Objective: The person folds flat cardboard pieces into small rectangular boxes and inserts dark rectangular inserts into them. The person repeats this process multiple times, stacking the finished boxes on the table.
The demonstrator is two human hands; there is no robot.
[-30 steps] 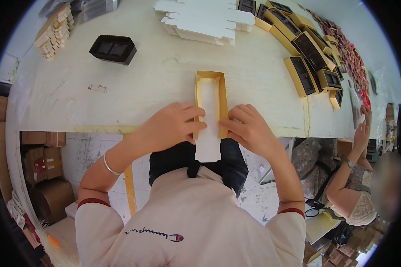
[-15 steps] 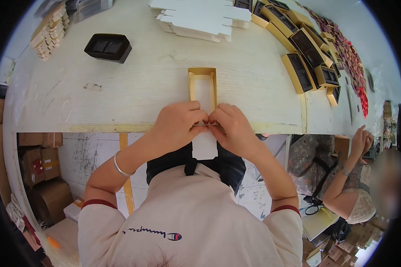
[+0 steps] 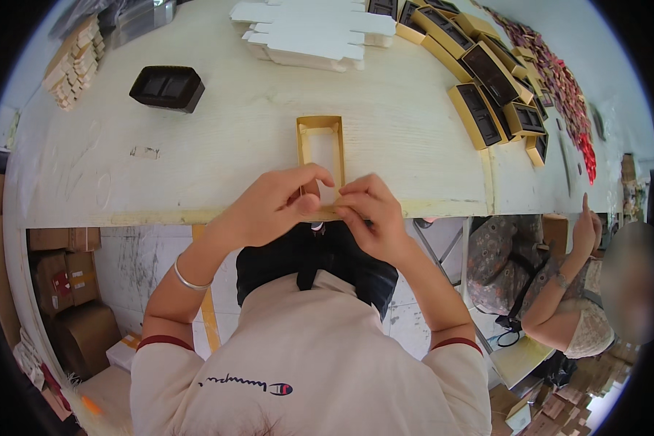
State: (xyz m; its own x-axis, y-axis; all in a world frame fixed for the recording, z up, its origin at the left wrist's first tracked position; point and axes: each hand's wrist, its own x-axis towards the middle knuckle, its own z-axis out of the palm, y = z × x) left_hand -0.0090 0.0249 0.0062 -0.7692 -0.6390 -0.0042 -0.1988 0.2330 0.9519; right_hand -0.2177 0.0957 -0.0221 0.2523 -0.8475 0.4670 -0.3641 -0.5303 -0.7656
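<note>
Head view looks down on a pale wooden counter (image 3: 218, 145), where a long gold box frame (image 3: 320, 149) lies open-topped near its front edge, the counter showing through its middle. The left hand (image 3: 272, 207) curls over the frame's near end, thumb and fingers pinched on the gold rim; the right hand (image 3: 367, 211) meets it there, fingers closed on the same end. Both hands cover that end, so the exact grip and the near wall are hidden. A black tray (image 3: 167, 87) sits well apart to the left, a stack of white flat cartons (image 3: 312, 33) farther back, and gold boxes with dark inserts (image 3: 487, 80) line the right side. Another person's raised hand (image 3: 585, 229) shows at the right, below the counter edge.
</note>
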